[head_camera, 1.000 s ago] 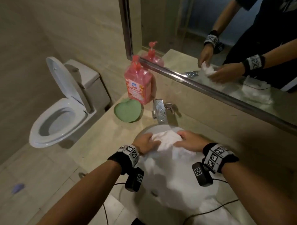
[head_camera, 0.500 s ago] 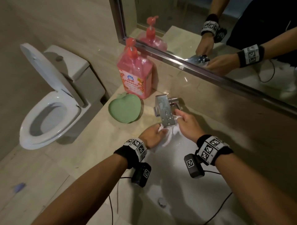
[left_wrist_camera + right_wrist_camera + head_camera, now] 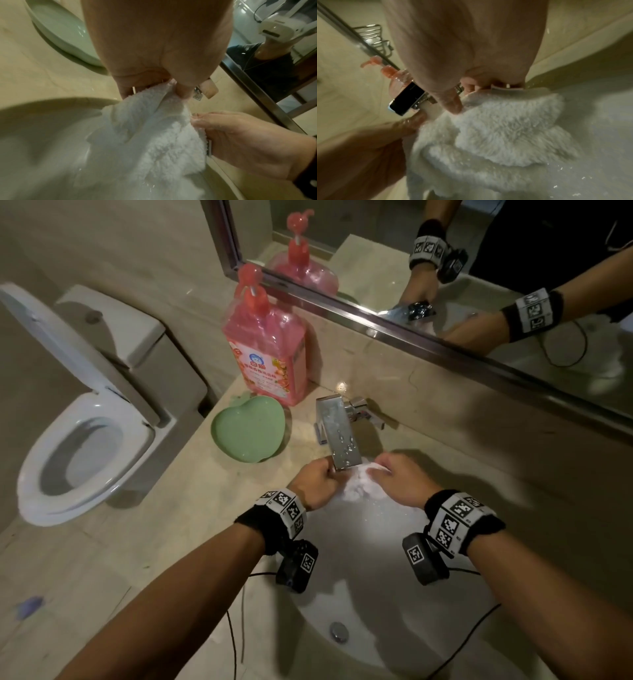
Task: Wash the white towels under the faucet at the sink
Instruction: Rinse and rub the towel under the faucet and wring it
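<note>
Both hands hold one white towel (image 3: 356, 489) right under the faucet (image 3: 337, 436) spout, at the 12 o'clock edge of the sink (image 3: 376, 594). The left hand (image 3: 317, 482) has its grip closed, thumb and fingers pinching a bunched corner; the left wrist view shows the cloth gathered between them. The right hand (image 3: 399, 481) also has a closed grip, fingers curled into the other side of the bunch. The rest of the towel hangs down into the basin, wet and fluffy, with droplets scattered on the white bowl.

On the desk (image 3: 178, 508), a green dish (image 3: 248, 431) sits at about 10 o'clock from the faucet, with a pink soap bottle (image 3: 269, 350) behind it against the wall.

The likely trouble is splash: the cloth sits so close to the spout that water could spray off it onto the desk, the cameras on the wrists and their cables. A knuckle could also knock the spout. Only a small part seems to be under the water, so the hanging part may go unrinsed unless it is fed through.
</note>
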